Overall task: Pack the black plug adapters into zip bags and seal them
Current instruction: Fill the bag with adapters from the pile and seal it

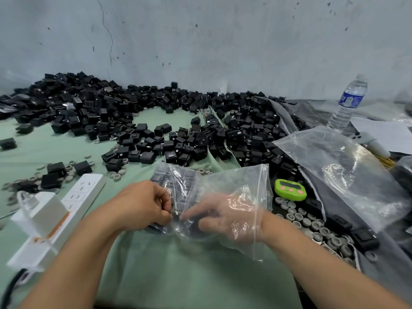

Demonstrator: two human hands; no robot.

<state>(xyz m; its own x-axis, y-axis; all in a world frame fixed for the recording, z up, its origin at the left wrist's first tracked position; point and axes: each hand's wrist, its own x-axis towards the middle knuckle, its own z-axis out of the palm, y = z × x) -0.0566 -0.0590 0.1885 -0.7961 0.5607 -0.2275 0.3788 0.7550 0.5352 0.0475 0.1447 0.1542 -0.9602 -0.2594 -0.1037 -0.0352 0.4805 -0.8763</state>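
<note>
A clear zip bag [240, 181] lies on the green cloth in front of me, its mouth toward the right and several black plug adapters [180, 188] stacked inside. My left hand [142, 204] grips the bag's closed end from outside, fingers curled on the plastic. My right hand [225, 215] is inside the bag up to the wrist, seen through the film, fingers curled over a black adapter near the stacked ones. A large heap of loose black adapters [156, 121] covers the cloth behind the bag, up to the wall.
A white power strip [66, 204] with a white charger lies at the left. At the right sit a green timer [289, 189], several grey rings [312, 221], more empty zip bags [347, 166] and a water bottle [347, 101].
</note>
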